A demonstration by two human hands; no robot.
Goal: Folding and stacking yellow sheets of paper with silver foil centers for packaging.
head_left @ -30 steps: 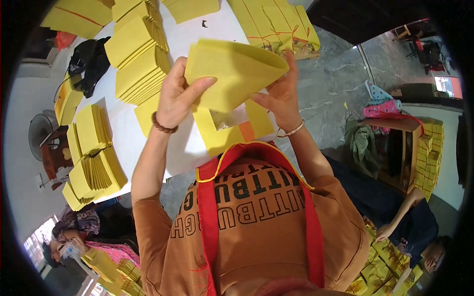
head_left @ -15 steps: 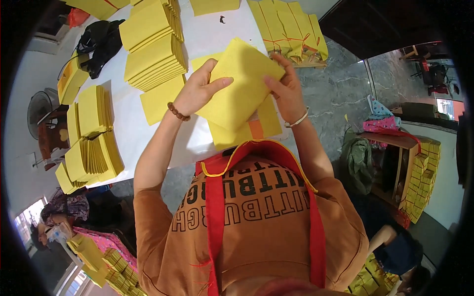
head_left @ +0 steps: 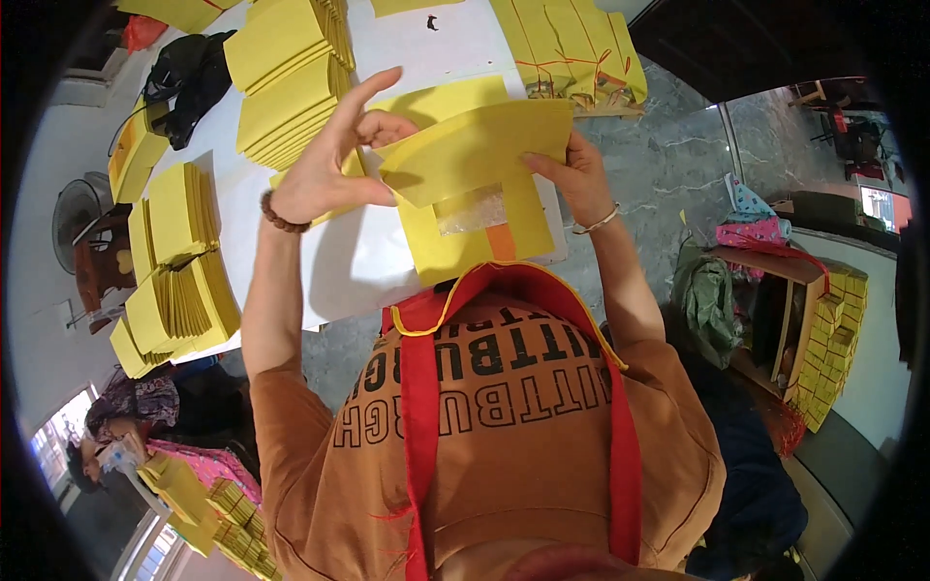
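Note:
A thin sheaf of yellow paper (head_left: 475, 150) is tilted up above the table, its upper edge slightly bowed. My right hand (head_left: 579, 184) grips its right end, thumb on the near face and fingers behind. At its left end my left hand (head_left: 334, 160) is spread, with thumb and forefinger wide apart and the other fingers bent by the paper's edge. Below the sheaf lies more yellow paper (head_left: 441, 254) with an orange strip (head_left: 500, 242) and a shiny, see-through patch (head_left: 472, 211). What lies behind the sheaf is partly hidden.
Tall stacks of folded yellow paper (head_left: 291, 116) stand left on the white table (head_left: 358, 261), with smaller stacks (head_left: 179, 300) nearer me. A black bag (head_left: 189, 82) lies far left. Red-tied yellow bundles (head_left: 567, 48) sit far right. A person (head_left: 126, 416) is at the lower left.
The yellow sheaf has swung from lying broad and flat toward me to a steeper tilt. My left hand has let go and spread; my right hand still grips its end.

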